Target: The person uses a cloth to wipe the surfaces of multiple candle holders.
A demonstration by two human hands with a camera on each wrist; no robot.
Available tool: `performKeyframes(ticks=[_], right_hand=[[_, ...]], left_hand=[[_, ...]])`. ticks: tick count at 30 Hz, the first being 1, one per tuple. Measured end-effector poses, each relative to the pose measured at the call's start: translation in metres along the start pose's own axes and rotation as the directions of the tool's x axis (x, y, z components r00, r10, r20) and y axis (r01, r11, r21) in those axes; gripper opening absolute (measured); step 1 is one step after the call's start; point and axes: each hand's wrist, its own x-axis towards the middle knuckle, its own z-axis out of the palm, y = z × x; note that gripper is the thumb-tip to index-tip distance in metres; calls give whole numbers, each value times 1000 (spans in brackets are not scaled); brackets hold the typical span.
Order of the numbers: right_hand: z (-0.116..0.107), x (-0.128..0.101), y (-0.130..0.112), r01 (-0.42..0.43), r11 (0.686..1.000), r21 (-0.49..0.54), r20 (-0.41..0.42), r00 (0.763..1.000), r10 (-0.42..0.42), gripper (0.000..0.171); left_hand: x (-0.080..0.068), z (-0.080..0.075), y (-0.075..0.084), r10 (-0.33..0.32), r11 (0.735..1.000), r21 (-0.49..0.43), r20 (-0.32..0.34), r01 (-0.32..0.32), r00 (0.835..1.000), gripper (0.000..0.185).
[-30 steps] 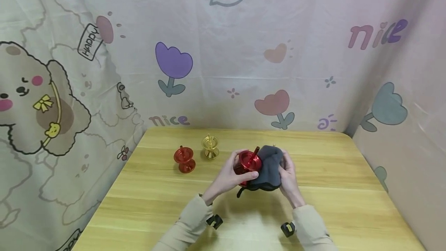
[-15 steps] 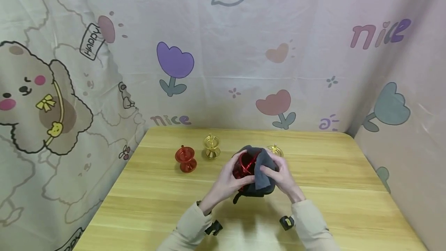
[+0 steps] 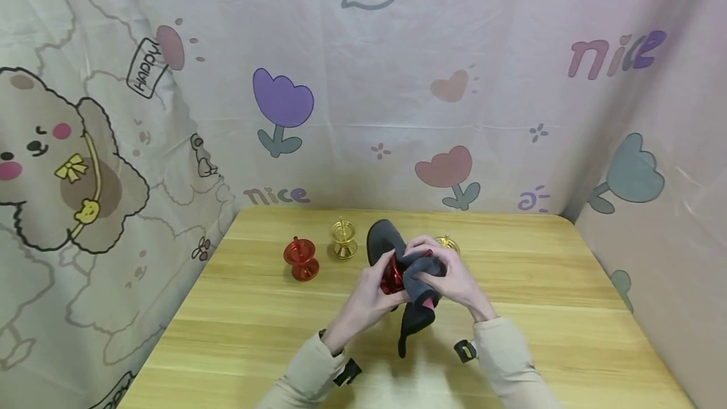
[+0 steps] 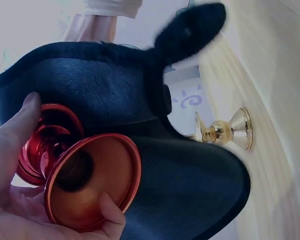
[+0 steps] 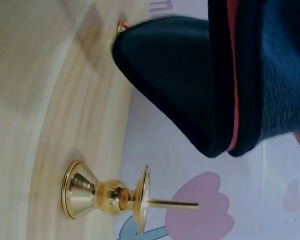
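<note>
My left hand [image 3: 363, 300] grips a shiny red candlestick [image 3: 392, 276] around its stem and base, above the table. In the left wrist view the hollow underside of the red candlestick [image 4: 112, 172] faces the camera, and a finger touches its rim. A dark grey cloth [image 3: 384, 240] with black edging is folded over the candlestick's other end. With thumb and fingers, my right hand [image 3: 457, 279] pinches that cloth against the candlestick. Cloth covers most of the upper dish and spike. The right wrist view shows mainly a hanging flap of the cloth [image 5: 172, 70].
To the left stand another red candlestick [image 3: 302, 259] and a gold candlestick [image 3: 343, 238]. A second gold candlestick [image 5: 110, 197], partly hidden in the head view, stands behind my right hand. The wooden table [image 3: 244, 327] meets a printed curtain [image 3: 363, 93] at the back.
The right hand has moved left with the cloth, from beside the red candlestick to over its upper end. The cloth has swung and refolded. The gold candlestick behind has come partly into view.
</note>
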Motion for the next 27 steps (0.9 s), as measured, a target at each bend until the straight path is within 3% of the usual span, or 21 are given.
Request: performKeyframes(ticks=[6, 11, 17, 21, 27], right_hand=[[7, -1, 3, 41, 999, -11, -78, 996, -42, 30], [8, -2, 4, 59, 998, -11, -85, 995, -60, 27], [6, -7, 5, 22, 989, 143, -144, 990, -1, 17], [6, -10, 5, -4, 974, 225, -195, 980, 49, 24], [5, -10, 4, -70, 987, 146, -118, 989, 87, 33]], left_hand=[[0, 0, -4, 47, 998, -36, 8, -47, 999, 69], [-2, 1, -7, 41, 992, -122, 31, -37, 999, 68], [-4, 2, -8, 12, 993, -117, 29, -9, 1000, 65], [-5, 3, -9, 4, 992, -125, 6, -4, 1000, 63], [-6, 0, -4, 14, 993, -113, -39, -18, 999, 69]])
